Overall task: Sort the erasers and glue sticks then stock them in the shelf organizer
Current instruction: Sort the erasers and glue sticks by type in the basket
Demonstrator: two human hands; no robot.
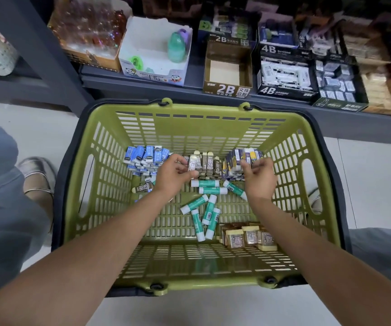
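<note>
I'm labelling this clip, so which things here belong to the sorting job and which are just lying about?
Job:
- green basket
- blue erasers
- brown 2B erasers
- purple erasers
- glue sticks
- gold-wrapped erasers
- empty 2B box on the shelf
- left hand, right hand

Lying about:
- green bottle
- white carton

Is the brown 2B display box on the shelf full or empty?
Empty: the front 2B box shows only its bare pale floor, with no erasers inside.

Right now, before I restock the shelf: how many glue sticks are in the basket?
7 glue sticks: three near the left hand and right hand, four crossed lower in the basket. Hands may hide more.
</note>
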